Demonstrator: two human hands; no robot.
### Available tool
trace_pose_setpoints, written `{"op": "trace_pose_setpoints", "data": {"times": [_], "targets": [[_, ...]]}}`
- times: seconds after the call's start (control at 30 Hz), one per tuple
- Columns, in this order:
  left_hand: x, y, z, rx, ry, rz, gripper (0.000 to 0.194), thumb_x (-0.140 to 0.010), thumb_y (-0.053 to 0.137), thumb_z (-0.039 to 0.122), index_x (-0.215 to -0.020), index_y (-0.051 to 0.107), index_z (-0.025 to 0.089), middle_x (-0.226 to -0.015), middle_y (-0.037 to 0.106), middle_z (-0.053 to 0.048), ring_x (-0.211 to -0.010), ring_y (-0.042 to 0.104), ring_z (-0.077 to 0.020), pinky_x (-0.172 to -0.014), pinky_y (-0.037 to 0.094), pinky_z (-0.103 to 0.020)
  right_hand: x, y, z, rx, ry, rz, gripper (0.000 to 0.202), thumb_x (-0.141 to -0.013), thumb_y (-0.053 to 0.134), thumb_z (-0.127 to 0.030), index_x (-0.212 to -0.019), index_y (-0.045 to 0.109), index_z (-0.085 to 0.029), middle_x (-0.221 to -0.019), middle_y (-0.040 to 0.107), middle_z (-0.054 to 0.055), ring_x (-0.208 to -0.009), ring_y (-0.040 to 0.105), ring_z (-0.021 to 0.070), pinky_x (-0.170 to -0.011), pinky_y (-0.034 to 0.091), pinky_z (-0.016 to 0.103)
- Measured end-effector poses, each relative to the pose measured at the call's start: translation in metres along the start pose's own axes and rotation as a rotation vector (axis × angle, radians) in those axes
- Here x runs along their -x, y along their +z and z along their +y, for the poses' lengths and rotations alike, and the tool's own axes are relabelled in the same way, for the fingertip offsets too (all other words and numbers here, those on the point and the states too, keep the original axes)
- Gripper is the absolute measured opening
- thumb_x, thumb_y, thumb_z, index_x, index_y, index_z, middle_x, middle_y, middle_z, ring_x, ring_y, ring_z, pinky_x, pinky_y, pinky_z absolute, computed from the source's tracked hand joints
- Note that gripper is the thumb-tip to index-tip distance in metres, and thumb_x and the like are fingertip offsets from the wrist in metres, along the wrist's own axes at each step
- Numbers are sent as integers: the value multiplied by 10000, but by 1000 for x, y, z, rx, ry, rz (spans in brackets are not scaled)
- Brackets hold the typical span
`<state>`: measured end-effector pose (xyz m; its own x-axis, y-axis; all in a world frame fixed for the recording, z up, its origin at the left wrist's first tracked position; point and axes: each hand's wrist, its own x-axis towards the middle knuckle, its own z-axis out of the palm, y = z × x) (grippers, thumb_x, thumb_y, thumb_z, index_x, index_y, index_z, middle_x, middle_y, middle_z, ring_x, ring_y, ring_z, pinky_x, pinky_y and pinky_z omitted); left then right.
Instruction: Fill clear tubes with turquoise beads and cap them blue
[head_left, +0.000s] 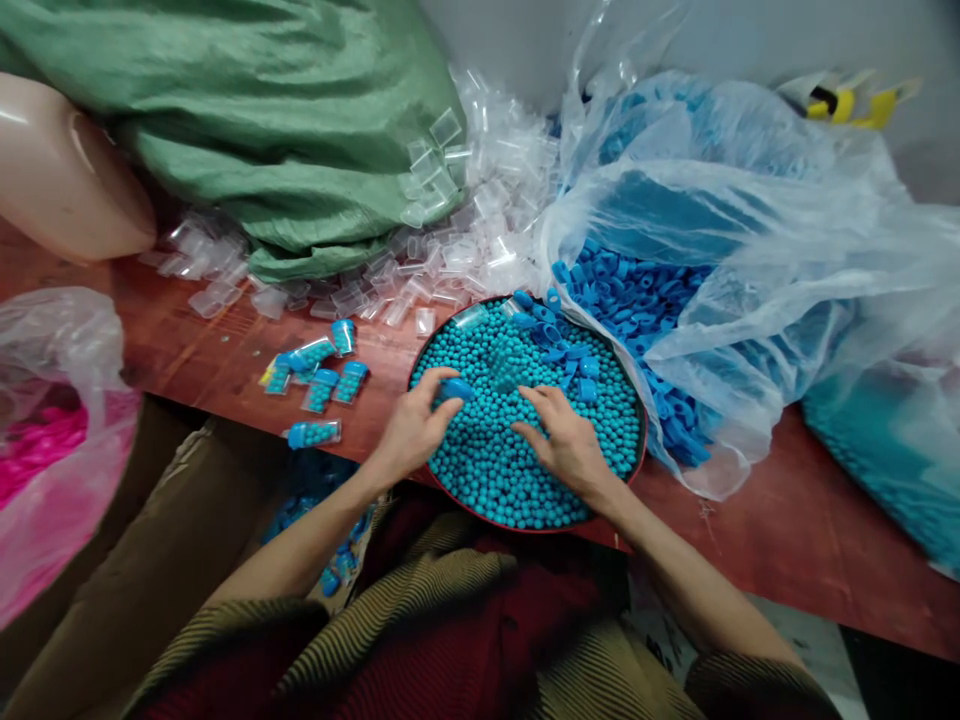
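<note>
A round tray (pixel 643 440) with a red rim holds a heap of small turquoise balls (pixel 502 470). Over its left side, my left hand (pixel 420 420) pinches a blue cap (pixel 456 389) between thumb and fingers; whether a container is attached to it is unclear. My right hand (pixel 564 435) is above the balls to the right, thumb and fingers apart, with nothing visible held. Loose blue caps (pixel 555 340) lie on the balls at the tray's upper right. Left of the tray, several clear containers (pixel 320 390) with blue caps hold turquoise balls.
Behind the tray, many clear containers (pixel 450 260) lie beside a green sack (pixel 300 130). A plastic bag (pixel 720 220) of blue caps stands right of them. Bagged turquoise balls (pixel 870 460) are far right, bagged pink pieces (pixel 45 450) far left.
</note>
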<state>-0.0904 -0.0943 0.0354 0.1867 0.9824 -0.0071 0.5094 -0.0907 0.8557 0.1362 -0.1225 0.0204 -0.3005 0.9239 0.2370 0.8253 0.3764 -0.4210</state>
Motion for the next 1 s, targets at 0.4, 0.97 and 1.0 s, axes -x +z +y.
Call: {"op": "trace_pose_setpoints", "data": {"times": [0.4,0.97,1.0], "targets": [[-18,28,9,-500,198,64,224,-890,464,272,-1050,591,180,-1000,636,-64,-900,606,-198,-787,472,-308,-47,-16,40,534,458,-200,395,-899,439,-445,-1064,575,-113,-885,679,159,-786,644,271,-621,417,310],[-53,81,9,-553,121,-102,248,-820,583,284,-1046,542,190,-1047,584,-58,-918,592,-203,-762,472,-302,-37,-26,44,504,257,-537,338,-901,440,-341,-1185,543,-189,-963,705,128,-886,666,268,-657,475,316],[-54,82,8,-550,121,-111,233,-825,577,282,-1040,549,196,-1033,587,-53,-913,592,-200,-763,468,-301,-36,-25,44,497,269,-502,339,-907,430,-335,-1185,549,-182,-977,704,132,-890,666,263,-671,481,318]]}}
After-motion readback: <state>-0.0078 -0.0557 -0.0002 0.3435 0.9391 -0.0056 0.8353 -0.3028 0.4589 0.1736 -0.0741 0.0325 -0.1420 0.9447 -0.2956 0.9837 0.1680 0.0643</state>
